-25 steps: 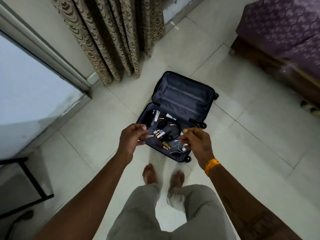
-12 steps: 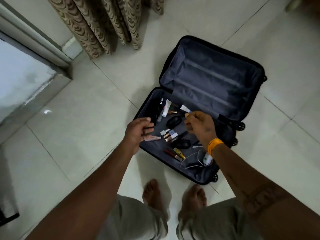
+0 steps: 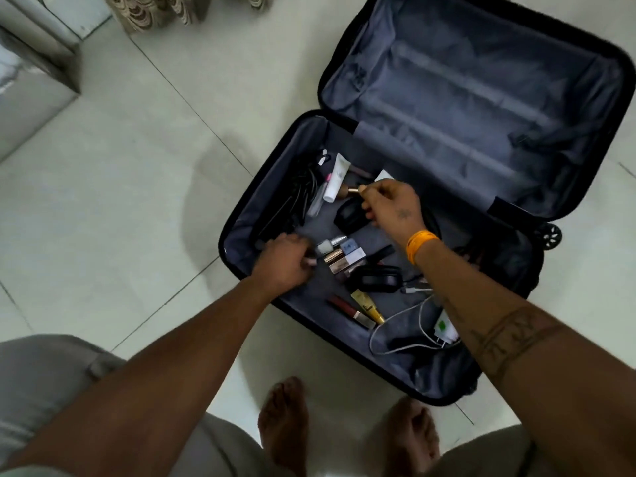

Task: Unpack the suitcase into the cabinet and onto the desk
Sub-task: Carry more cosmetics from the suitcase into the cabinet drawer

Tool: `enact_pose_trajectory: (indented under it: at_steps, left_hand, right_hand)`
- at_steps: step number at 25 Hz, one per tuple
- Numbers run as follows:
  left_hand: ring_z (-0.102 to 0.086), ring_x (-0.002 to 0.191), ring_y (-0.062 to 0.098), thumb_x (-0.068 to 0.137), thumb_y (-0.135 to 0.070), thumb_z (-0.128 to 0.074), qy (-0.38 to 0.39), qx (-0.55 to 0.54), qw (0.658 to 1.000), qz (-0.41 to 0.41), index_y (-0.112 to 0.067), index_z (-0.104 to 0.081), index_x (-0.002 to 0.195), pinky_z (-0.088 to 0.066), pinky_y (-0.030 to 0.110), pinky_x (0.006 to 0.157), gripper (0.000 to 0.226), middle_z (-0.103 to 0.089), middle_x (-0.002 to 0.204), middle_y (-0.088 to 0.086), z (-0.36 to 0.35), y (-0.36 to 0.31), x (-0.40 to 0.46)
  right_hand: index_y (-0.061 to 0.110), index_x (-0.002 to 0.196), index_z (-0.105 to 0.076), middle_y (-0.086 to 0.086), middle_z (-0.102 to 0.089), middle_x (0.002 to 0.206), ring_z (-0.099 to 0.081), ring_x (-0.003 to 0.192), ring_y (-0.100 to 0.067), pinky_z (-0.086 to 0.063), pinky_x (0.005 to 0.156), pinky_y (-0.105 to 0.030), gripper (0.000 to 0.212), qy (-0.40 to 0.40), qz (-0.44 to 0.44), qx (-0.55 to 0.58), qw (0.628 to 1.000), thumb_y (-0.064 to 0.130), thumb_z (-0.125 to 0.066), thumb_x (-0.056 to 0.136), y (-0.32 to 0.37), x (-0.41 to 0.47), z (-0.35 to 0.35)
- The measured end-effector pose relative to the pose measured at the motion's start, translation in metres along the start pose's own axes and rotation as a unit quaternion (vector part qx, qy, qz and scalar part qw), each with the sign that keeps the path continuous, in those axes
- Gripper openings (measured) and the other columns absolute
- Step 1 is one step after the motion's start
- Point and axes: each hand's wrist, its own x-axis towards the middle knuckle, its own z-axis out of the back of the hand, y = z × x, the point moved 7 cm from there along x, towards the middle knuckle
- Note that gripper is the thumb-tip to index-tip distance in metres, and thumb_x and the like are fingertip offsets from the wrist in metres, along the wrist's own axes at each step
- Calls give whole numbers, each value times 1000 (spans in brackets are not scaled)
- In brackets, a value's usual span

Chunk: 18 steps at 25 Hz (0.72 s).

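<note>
Looking straight down at the suitcase (image 3: pixel 430 187), which lies wide open on the tiled floor (image 3: pixel 120 201), lid half flopped back up top and the packed half nearer the bare feet (image 3: pixel 285 421). Both hands are inside the packed half. The left hand (image 3: pixel 284 261) sits low at the left edge with its fingers curled around something small and pinkish, though it's too blurry to say what. The right hand (image 3: pixel 392 204), with an orange wristband (image 3: pixel 420 243) on that wrist, is further up and its grip is a narrow pinch on a small gold-tipped thing (image 3: pixel 352 191), could be a brush or a lipstick, hard to tell. Just left of that pinch lies a white tube (image 3: pixel 337 179), and further left a tangle of black cable (image 3: pixel 296 197). Between the 2 hands there's a cluster of little bottles and lipsticks (image 3: pixel 340 251), a dark rounded case (image 3: pixel 351 215) right under the right hand, and a black pouch (image 3: pixel 378 278) a bit lower. Near the bottom edge lie a yellow tube (image 3: pixel 366 304), a reddish stick (image 3: pixel 347 309) beside it, and a white charger cable (image 3: pixel 406 321) looping over to its plug (image 3: pixel 444 328). A curtain (image 3: pixel 155 8) hangs at the top left.
</note>
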Motion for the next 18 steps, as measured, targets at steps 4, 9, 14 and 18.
enact_pose_trajectory:
  at_steps: [4, 9, 14, 18]
  left_hand:
    - [-65, 111, 36, 86, -29, -70, 21, 57, 998, -30, -21, -63, 119, -52, 39, 85, 34, -68, 119, 12, 1, -14, 5]
    - [-67, 80, 33, 83, -19, -64, -75, -140, 987, -17, -15, -52, 88, -49, 37, 64, 14, -67, 86, 4, 35, -3, 2]
    - [-65, 71, 42, 96, -31, -56, -242, -7, 967, -76, -14, -51, 105, -36, 37, 55, 20, -61, 102, 12, 87, -60, 43]
    - [-70, 97, 41, 101, -43, -61, -185, 88, 978, 29, -6, -53, 131, -49, 43, 68, 48, -60, 126, 19, 92, -64, 95]
  right_hand:
    - [22, 81, -76, 7, -73, 71, -64, 68, -9, -58, 72, -36, 23, -12, 19, -9, 1000, 44, -70, 85, 9, 3, 1]
    - [20, 91, -75, 4, -76, 84, -70, 82, -16, -55, 79, -31, 16, -103, 90, -137, 981, 34, -67, 88, 14, -5, 30]
    - [15, 108, -73, -9, -73, 112, -67, 105, -33, -50, 81, -35, 19, -120, 131, -298, 938, 20, -66, 91, 20, 12, 37]
    - [6, 120, -62, -21, -66, 119, -62, 110, -46, -51, 80, -45, 30, -60, 122, -418, 898, 16, -62, 92, 9, 28, 25]
